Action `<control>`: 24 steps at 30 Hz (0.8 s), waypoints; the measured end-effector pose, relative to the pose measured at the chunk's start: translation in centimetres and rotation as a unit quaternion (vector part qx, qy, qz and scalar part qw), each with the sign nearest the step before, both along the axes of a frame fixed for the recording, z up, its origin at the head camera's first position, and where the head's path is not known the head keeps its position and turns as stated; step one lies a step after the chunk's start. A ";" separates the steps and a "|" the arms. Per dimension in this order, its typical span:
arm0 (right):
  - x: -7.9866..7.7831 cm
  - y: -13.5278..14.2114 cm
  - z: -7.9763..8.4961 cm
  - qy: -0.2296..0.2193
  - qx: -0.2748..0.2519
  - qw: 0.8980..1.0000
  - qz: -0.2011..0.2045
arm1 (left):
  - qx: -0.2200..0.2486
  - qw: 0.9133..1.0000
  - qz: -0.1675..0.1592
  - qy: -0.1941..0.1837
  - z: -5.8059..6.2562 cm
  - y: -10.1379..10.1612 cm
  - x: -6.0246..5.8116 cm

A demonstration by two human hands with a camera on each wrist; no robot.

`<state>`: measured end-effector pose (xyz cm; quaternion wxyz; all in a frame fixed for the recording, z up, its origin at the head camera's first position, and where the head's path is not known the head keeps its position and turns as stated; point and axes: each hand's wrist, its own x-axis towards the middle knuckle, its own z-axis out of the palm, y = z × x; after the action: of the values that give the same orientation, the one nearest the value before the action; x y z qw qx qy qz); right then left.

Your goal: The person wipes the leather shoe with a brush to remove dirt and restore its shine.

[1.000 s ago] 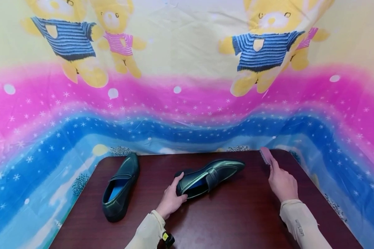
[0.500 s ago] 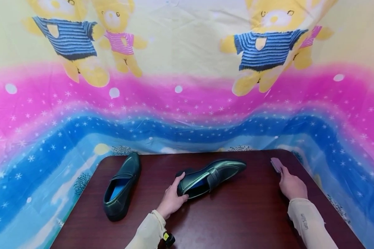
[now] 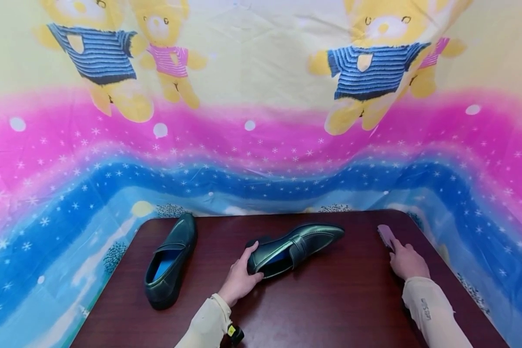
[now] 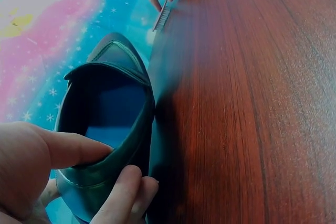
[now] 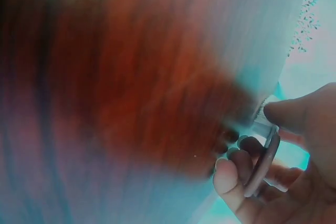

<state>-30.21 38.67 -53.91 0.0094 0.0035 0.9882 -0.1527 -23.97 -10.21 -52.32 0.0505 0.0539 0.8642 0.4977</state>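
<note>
My left hand (image 3: 239, 280) grips a dark green-black loafer (image 3: 304, 244) by its heel, one digit inside the opening and other fingers outside. The shoe leans onto its side with the toe pointing right; its blue lining (image 4: 113, 103) shows in the left wrist view. Over at the right side, my right hand (image 3: 410, 261) holds a pinkish brush (image 3: 386, 236). In the left wrist view the brush's bristles (image 4: 164, 17) can be made out. The right wrist view shows the thumb and fingers around the brush handle (image 5: 262, 166).
A matching loafer (image 3: 171, 263) stands at the left of the dark wood table (image 3: 322, 309), toe pointing away. Behind the table hangs a cloth (image 3: 265, 145) printed with bears and snowflakes. A small black device with a yellow mark (image 3: 235, 333) sits at the left cuff.
My right hand has moved a little to the right and nearer with the brush, then nearly stopped. The left hand and its loafer stay in place.
</note>
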 end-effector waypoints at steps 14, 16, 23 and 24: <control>0.7 -1.2 0.4 0.103 0.017 0.994 -0.023 | -0.095 0.994 -0.013 0.044 0.2 -0.2 0.0; 0.7 -2.6 0.8 0.178 0.010 0.984 -0.020 | -0.118 0.991 -0.011 0.057 0.3 -0.1 0.0; 1.4 -12.8 3.2 0.346 -0.011 0.935 0.082 | -0.161 0.983 -0.001 0.088 0.4 -0.1 -0.1; 1.6 -14.4 3.3 0.343 -0.012 0.934 0.103 | -0.162 0.983 0.000 0.089 0.4 -0.1 -0.2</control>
<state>-28.57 24.24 -50.59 -0.3143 -0.1508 0.9244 -0.1549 -24.15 -10.35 -51.88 -0.0188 0.0891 0.9342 0.3448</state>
